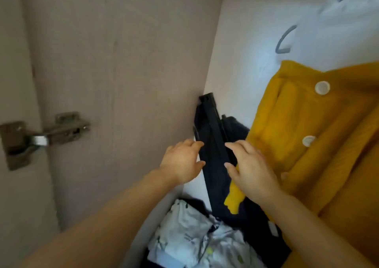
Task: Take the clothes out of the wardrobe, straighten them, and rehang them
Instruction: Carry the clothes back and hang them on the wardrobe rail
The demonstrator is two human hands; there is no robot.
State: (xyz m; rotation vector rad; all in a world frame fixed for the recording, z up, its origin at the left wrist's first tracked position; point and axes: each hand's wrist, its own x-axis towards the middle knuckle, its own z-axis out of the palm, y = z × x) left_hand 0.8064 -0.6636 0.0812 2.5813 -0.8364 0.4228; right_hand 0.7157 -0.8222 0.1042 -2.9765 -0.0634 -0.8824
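A dark navy garment [213,171] hangs on a black hanger [212,115] at the left end of the wardrobe, against the side wall. My left hand [182,163] touches the garment's left edge, fingers and thumb loosely spread. On its right side, my right hand [250,167] has fingers resting on the hanger's black bar. A mustard-yellow knitted cardigan [320,136] with white buttons hangs just to the right, and its hem lies under my right hand. A pale blue garment [338,27] on a grey hanger [284,41] hangs above that.
The wardrobe's beige side panel [123,62] and door with a metal hinge [43,136] fill the left. At the bottom lies a heap of white patterned cloth [194,239] on dark clothes. The white back wall [242,62] shows behind the hangers.
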